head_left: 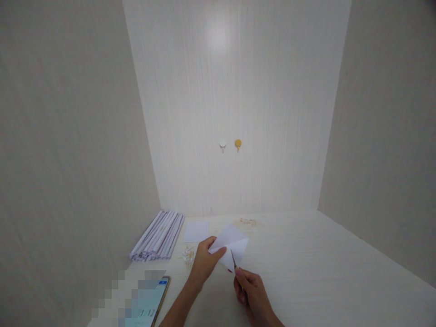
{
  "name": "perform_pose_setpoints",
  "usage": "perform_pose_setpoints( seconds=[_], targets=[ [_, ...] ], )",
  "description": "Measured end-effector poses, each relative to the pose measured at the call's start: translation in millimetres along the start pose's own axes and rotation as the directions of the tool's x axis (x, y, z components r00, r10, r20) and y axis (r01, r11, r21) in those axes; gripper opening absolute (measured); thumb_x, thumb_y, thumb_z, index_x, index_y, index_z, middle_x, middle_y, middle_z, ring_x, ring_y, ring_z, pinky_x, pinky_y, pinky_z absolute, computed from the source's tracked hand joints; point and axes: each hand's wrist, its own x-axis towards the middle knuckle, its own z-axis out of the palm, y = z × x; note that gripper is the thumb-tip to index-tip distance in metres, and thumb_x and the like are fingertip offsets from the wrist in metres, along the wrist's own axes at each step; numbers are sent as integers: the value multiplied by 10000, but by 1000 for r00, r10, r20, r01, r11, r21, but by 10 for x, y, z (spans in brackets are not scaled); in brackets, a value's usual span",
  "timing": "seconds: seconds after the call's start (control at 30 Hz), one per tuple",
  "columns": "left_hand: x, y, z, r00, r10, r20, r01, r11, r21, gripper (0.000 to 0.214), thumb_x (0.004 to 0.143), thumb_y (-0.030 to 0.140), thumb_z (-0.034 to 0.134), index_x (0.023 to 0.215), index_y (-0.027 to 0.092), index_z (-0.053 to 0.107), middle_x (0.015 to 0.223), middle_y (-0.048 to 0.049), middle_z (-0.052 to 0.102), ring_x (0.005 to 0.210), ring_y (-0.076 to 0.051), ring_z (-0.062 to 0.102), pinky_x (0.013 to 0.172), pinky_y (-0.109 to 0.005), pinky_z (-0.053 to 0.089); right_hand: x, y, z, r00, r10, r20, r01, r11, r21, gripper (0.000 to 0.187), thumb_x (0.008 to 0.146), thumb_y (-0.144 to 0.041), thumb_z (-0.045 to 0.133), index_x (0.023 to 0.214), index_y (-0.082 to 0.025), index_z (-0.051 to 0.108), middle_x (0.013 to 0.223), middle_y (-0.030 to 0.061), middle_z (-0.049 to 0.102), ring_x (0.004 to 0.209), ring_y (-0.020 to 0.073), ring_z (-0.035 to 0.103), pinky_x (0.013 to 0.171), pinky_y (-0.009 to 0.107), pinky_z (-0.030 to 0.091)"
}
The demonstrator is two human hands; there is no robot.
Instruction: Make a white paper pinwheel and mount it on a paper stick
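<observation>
My left hand (pixel 206 259) pinches a white sheet of paper (pixel 235 237) by its left side, thumb on top. The sheet is turned cornerwise and shows a crease across it. Below and to the right, my right hand (pixel 250 287) is closed around a pair of scissors (pixel 234 260). One slim dark blade lies over the lower part of the sheet, pointing up and away from me. The handles are mostly hidden in my fingers. Whether the blade is cutting the paper at this moment I cannot tell.
Rolled white paper tubes (pixel 160 236) are stacked at the left wall. Near them lie a flat white sheet (pixel 196 231) and a pile of small pale bits (pixel 188 254). More bits (pixel 248 221) lie at the back. A phone (pixel 150 302) rests front left. Two hooks (pixel 238 143) are on the back wall.
</observation>
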Motion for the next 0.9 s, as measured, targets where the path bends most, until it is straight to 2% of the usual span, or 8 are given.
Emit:
perform_pose_setpoints(
  seconds=[0.13, 0.23, 0.3, 0.37, 0.47, 0.6, 0.73, 0.9],
  targets=[
    [45, 86, -134, 983, 174, 54, -182, 929, 323, 91, 599, 201, 507, 538, 140, 537, 551, 11, 507, 549, -120, 459, 500, -218, 342, 2, 18, 1, 1000, -18, 21, 18, 1000, -17, 469, 593, -551, 519, 381, -145, 416, 299, -81, 290, 275, 15, 204, 331, 200, 87],
    [76, 96, -213, 960, 264, -92, -196, 871, 450, 197, 540, 183, 556, 397, 156, 423, 482, 44, 415, 490, -95, 397, 481, -207, 302, -4, 1, 8, 1000, 1, 25, -1, 1000, 6, 421, 584, -532, 546, 517, -117, 531, 333, -77, 346, 277, 14, 220, 333, 195, 90],
    [97, 74, -247, 958, 211, -195, -118, 908, 401, 264, 546, 216, 565, 369, 162, 377, 420, 61, 362, 436, -82, 364, 446, -201, 280, -11, -19, 13, 1000, 21, 10, -21, 999, 36, 421, 581, -509, 568, 688, -102, 584, 365, -76, 381, 287, 16, 242, 337, 190, 102],
    [111, 43, -259, 969, 78, -234, -14, 965, 262, 279, 579, 277, 555, 381, 162, 396, 368, 63, 369, 386, -78, 366, 411, -198, 280, -15, -32, 16, 999, 33, -6, -33, 998, 59, 440, 585, -494, 578, 771, -95, 590, 379, -73, 397, 294, 18, 260, 339, 187, 112],
    [105, 17, -231, 968, -111, -226, 111, 994, -10, 258, 596, 335, 561, 453, 140, 471, 375, 24, 489, 375, -96, 458, 419, -211, 357, -17, -36, 18, 999, 40, -8, -39, 995, 94, 437, 586, -485, 585, 775, -92, 595, 387, -66, 415, 297, 18, 277, 339, 184, 117],
    [66, 46, -144, 951, -239, -197, 179, 943, -280, 219, 557, 282, 624, 491, 128, 483, 439, -18, 578, 489, -143, 579, 523, -244, 455, -28, -39, 19, 999, 38, 11, -39, 991, 130, 411, 595, -464, 593, 771, -92, 598, 402, -59, 434, 303, 15, 296, 341, 178, 130],
    [35, 77, -67, 948, -281, -148, 226, 923, -311, 178, 555, 220, 634, 504, 113, 502, 453, -32, 598, 528, -154, 605, 564, -246, 478, -39, -54, 17, 999, 34, 39, -39, 987, 155, 379, 613, -443, 591, 765, -96, 595, 401, -60, 436, 302, 14, 301, 339, 177, 137],
    [18, 52, -7, 953, -255, -163, 224, 956, -188, 166, 595, 247, 597, 564, 101, 525, 476, -41, 610, 477, -135, 589, 422, -195, 434, -45, -69, 14, 998, 30, 63, -40, 987, 154, 369, 618, -436, 590, 752, -93, 591, 388, -60, 438, 296, 15, 305, 335, 177, 134]
  ],
)
